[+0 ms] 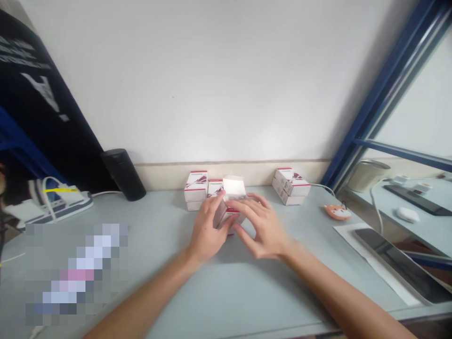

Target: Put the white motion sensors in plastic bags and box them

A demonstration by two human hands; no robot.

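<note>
Between my hands is a small white-and-red cardboard box [221, 216], its white lid flap [234, 186] standing up at the back. My left hand [208, 228] wraps round the box's left side, with the thumb across its front. On the other side, my right hand [263, 223] curls over the right and top edges, its thumb low at the front. The fingers hide much of the box, and its contents cannot be seen. Right behind stands a similar box [215, 187], partly covered. To its left, two more boxes [196, 187] are stacked.
Another stack of boxes [291, 186] stands by the wall at right. Near it are an orange mouse-shaped object [338, 212] and a phone [402, 263] on white paper. A black cylinder [124, 174] stands at left, near a white-and-grey object with a cable [58, 207].
</note>
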